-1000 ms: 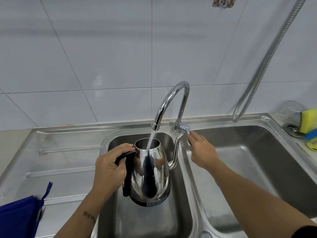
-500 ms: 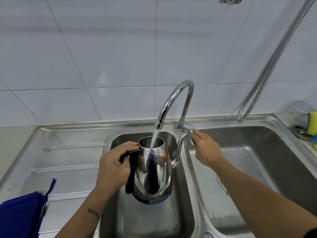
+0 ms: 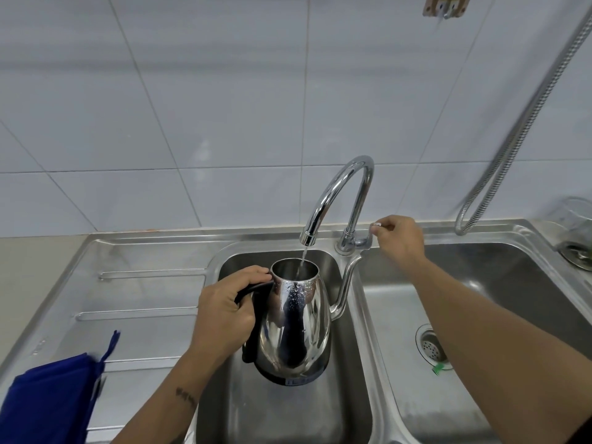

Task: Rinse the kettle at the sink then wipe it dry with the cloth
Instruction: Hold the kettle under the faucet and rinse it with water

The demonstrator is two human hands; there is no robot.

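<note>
Steel kettle (image 3: 296,318): polished, lidless, upright, held over the left basin of the sink (image 3: 378,363), droplets on its upper wall, long thin spout curving up to the right.
Left grip: the left hand (image 3: 224,312) is curled round the kettle's black handle (image 3: 253,288), thumb on top; the kettle body sits just right of this hand.
Right grip: the right hand (image 3: 398,240) pinches the tap lever (image 3: 373,227) between fingertips, beside the tap base, apart from the kettle.
Tap (image 3: 336,200): chrome gooseneck, its outlet right above the kettle's open mouth.
Water (image 3: 302,256): a thin stream falling from the outlet into the kettle.
Cloth (image 3: 51,398): blue, folded, lying on the ribbed draining surface (image 3: 137,296) at lower left, well apart from both hands.
Right basin: drain strainer (image 3: 431,344) showing beside the right forearm.
Hose (image 3: 519,123): a metal flexible hose looping down the tiled wall at right.
</note>
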